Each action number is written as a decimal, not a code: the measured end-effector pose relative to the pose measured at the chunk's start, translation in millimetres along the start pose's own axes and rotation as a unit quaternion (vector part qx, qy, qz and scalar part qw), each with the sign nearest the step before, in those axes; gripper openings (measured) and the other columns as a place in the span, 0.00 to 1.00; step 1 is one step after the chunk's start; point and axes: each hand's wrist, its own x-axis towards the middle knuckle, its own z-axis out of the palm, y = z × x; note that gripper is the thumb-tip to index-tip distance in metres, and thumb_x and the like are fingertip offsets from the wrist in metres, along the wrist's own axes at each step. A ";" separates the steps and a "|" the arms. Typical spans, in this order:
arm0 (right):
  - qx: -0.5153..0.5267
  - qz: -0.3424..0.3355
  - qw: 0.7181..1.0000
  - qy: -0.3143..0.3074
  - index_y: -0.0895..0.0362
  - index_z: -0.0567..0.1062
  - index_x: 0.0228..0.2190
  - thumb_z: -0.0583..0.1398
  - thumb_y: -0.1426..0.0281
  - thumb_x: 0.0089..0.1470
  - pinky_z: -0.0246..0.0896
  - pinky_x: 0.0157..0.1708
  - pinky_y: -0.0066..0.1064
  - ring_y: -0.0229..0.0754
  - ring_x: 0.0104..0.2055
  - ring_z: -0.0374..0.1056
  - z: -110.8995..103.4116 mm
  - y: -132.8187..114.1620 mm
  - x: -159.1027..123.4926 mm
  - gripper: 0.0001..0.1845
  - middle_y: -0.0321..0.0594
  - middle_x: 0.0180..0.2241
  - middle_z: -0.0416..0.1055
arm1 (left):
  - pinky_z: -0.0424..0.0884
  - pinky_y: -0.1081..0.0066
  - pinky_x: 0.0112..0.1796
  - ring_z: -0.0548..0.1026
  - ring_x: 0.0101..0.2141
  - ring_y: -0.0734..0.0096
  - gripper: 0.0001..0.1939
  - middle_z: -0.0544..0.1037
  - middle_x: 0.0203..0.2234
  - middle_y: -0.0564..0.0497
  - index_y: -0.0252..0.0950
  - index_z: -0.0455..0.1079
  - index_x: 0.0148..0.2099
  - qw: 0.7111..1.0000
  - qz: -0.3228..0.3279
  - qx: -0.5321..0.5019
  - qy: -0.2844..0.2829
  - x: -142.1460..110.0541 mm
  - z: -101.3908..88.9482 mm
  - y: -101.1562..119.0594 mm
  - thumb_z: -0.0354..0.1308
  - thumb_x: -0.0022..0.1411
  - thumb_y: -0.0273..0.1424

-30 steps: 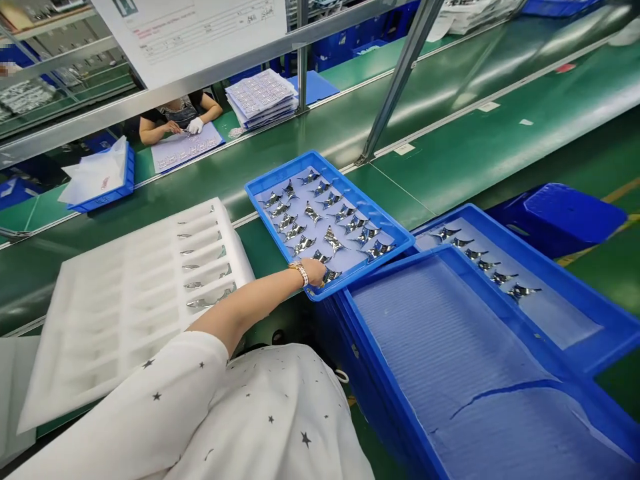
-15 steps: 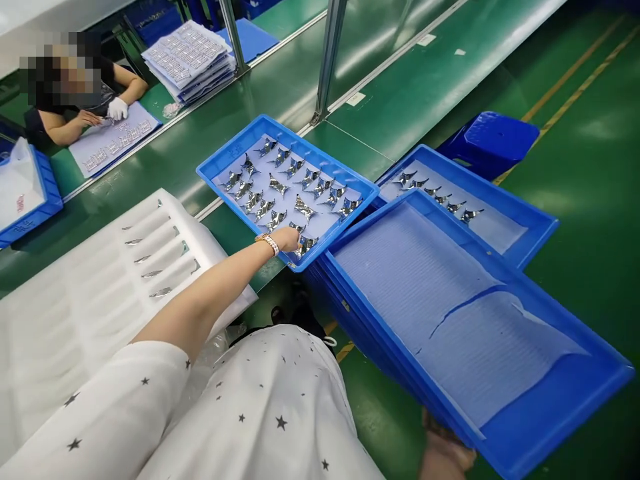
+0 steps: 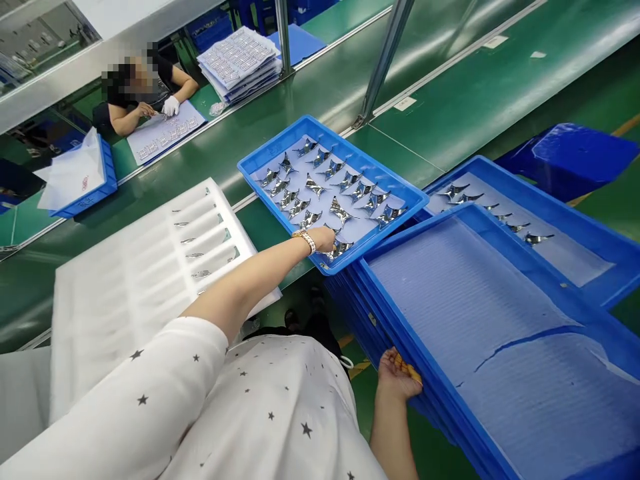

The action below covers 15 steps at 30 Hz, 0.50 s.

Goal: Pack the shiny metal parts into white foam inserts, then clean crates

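Note:
My left hand [image 3: 325, 239], with a watch on its wrist, reaches over the near corner of a small blue tray [image 3: 260, 157]. Its fingers are pinched on one of the shiny metal parts [image 3: 345, 180] that lie in rows on the tray's white liner. My right hand [image 3: 397, 377] is low down. Its fingers curl under the side rim of a large blue tray [image 3: 450, 293], which has a ribbed liner and tops a stack. A white foam tray [image 3: 125, 267] lies to the left, with a few metal parts in its slots.
Another blue tray [image 3: 590, 227] behind the stack holds a few parts. A person [image 3: 150, 100] works across the green belt beside a pile of sheets [image 3: 240, 60]. A blue bin [image 3: 80, 177], a slanted metal post [image 3: 383, 63] and a blue stool [image 3: 570, 157] stand around.
My right hand has come into view, gripping the side of the tray stack. My left hand stays at the small tray's near corner while the view shifts.

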 end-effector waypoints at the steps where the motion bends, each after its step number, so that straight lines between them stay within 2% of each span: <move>1: 0.004 0.009 1.000 -0.001 0.49 0.56 0.28 0.50 0.57 0.26 0.64 0.26 0.41 0.46 0.29 0.61 -2.7 -1.0 -3.6 0.21 0.37 0.27 0.55 | 0.72 0.69 0.46 0.76 0.44 0.61 0.17 0.80 0.43 0.37 0.26 0.75 0.46 1.000 -0.001 0.000 0.000 -1.9 -0.3 -1.3 0.56 0.68 0.37; 5: -0.004 0.051 0.999 -0.002 0.50 0.58 0.29 0.52 0.59 0.28 0.55 0.21 0.34 0.43 0.25 0.58 -11.0 -10.6 -7.3 0.19 0.37 0.26 0.57 | 0.75 0.63 0.45 0.76 0.44 0.64 0.15 0.79 0.45 0.42 0.29 0.74 0.47 1.000 -0.006 -0.004 0.001 -6.7 -1.1 -7.6 0.56 0.69 0.37; 8: -0.020 0.078 0.997 0.003 0.50 0.60 0.29 0.53 0.60 0.31 0.53 0.20 0.32 0.43 0.24 0.58 -12.1 -21.2 -3.5 0.17 0.37 0.26 0.58 | 0.75 0.61 0.45 0.77 0.44 0.63 0.16 0.79 0.45 0.43 0.31 0.74 0.48 1.000 -0.009 -0.008 -0.006 -6.0 -0.3 -11.0 0.55 0.69 0.38; 12: -0.048 0.105 0.993 0.016 0.50 0.62 0.29 0.54 0.59 0.40 0.62 0.22 0.36 0.44 0.26 0.65 -5.2 -24.6 -12.2 0.12 0.37 0.27 0.63 | 0.75 0.64 0.46 0.77 0.48 0.56 0.17 0.78 0.51 0.37 0.29 0.75 0.51 1.000 -0.010 -0.005 -0.026 -0.1 4.4 -7.7 0.59 0.65 0.35; 15: -0.102 0.161 0.982 0.000 0.51 0.64 0.29 0.53 0.54 0.46 0.68 0.27 0.38 0.46 0.30 0.71 2.1 -21.8 -31.5 0.14 0.40 0.30 0.69 | 0.75 0.61 0.47 0.76 0.51 0.52 0.19 0.76 0.54 0.35 0.30 0.75 0.54 0.999 -0.020 0.005 -0.027 4.3 10.7 1.5 0.61 0.63 0.34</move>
